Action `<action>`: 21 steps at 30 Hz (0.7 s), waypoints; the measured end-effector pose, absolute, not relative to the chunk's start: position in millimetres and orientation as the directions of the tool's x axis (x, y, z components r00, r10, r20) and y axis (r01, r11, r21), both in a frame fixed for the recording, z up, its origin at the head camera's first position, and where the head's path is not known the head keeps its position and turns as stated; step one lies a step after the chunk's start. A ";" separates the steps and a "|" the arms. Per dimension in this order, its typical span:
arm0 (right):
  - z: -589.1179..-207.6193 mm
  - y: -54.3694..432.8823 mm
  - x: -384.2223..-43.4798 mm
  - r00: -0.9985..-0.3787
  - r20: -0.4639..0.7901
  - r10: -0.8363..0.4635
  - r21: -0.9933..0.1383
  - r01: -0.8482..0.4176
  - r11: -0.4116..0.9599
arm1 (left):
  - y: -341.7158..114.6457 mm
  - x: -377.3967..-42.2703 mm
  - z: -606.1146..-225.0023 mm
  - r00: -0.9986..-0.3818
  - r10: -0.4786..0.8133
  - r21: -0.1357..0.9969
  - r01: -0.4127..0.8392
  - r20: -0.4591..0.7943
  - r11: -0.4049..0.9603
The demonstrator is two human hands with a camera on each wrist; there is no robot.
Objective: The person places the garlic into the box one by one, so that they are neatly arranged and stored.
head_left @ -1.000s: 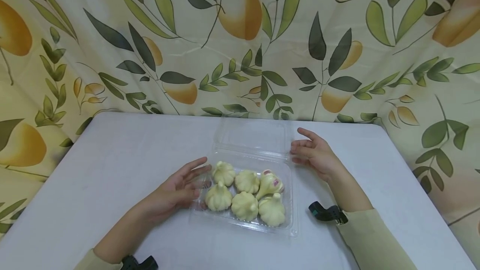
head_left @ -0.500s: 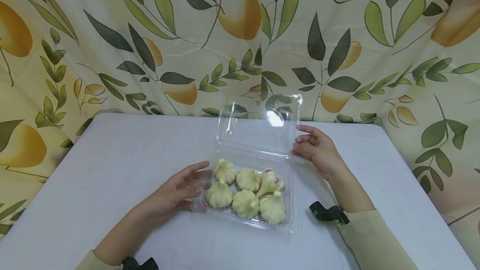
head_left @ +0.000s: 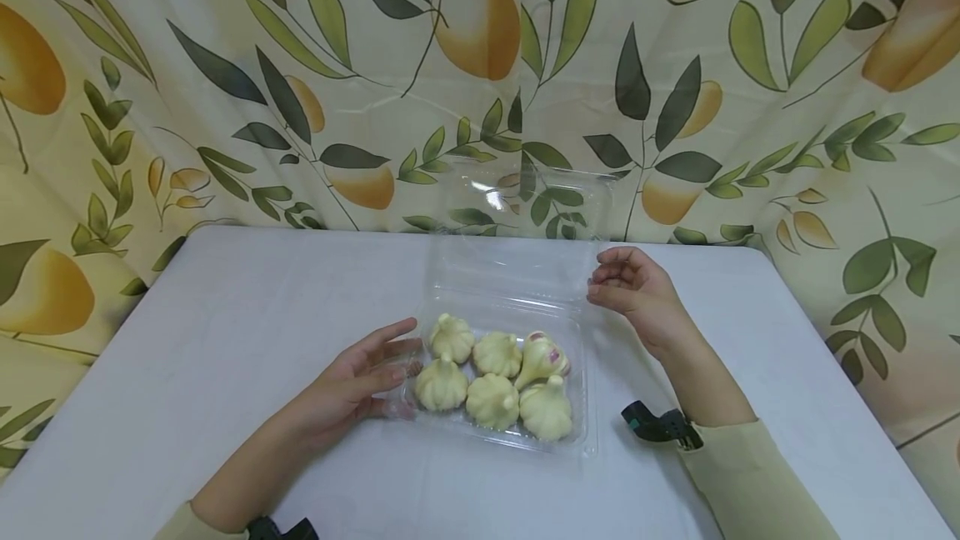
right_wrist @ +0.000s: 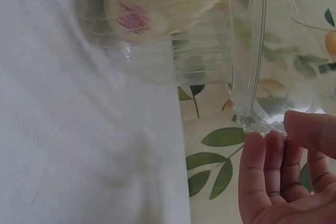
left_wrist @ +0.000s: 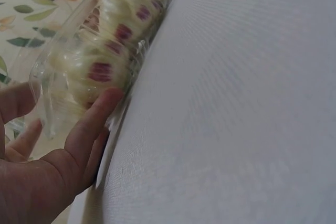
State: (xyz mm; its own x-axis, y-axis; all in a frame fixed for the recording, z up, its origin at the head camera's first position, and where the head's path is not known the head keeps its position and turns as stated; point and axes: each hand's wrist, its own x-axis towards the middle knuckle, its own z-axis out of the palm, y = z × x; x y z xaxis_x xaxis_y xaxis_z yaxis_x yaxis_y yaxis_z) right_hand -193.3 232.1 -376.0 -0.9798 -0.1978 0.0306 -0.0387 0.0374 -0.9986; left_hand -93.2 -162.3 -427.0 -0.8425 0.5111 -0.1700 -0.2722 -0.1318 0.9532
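Note:
A clear plastic clamshell container (head_left: pixel 517 444) rests on the white table, holding several pale garlic bulbs (head_left: pixel 491 401). One bulb (head_left: pixel 542 359) at its right shows purple patches. The hinged lid (head_left: pixel 517 269) stands raised at the back. At the container's left side, my left hand (head_left: pixel 352 382) touches the wall with fairly straight fingers; the left wrist view shows a fingertip (left_wrist: pixel 111 95) low against the wall, below the bulbs. My right hand (head_left: pixel 633 298) pinches the lid's right edge near the hinge, thumb and fingertips meeting at the clear plastic in the right wrist view.
The white table (head_left: pixel 270 315) runs up to a curtain (head_left: pixel 480 107) printed with leaves and orange fruit, hanging right behind its back edge. Black wrist devices (head_left: pixel 660 426) sit at both sleeve cuffs.
The lid has swung up from lying back behind the container to standing, and its top edge now overlaps the curtain. My right fingers have curled in at its edge; my left hand has hardly moved.

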 end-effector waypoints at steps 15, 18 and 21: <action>-371.0 230.4 -191.5 -0.969 0.139 -0.204 -0.960 -0.182 0.213 | -159.3 -94.9 -424.4 -0.824 0.527 0.919 -0.349 -0.208 -0.182; -370.8 229.6 -190.5 -0.960 0.180 -0.215 -0.941 -0.231 0.246 | -159.6 -95.1 -424.1 -0.812 0.549 0.911 -0.360 -0.199 -0.202; -371.5 228.7 -190.4 -0.956 0.201 -0.215 -0.926 -0.257 0.277 | -160.4 -95.0 -423.4 -0.798 0.573 0.905 -0.367 -0.188 -0.215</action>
State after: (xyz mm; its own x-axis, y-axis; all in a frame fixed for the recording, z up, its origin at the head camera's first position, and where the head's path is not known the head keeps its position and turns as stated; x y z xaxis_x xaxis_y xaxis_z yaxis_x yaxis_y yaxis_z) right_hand -190.4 228.7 -371.5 -0.9558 -0.2148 0.2009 -0.2569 0.2770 -0.9259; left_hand -95.0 -160.4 -423.4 -0.7978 0.5730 -0.1875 -0.3674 -0.2154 0.9048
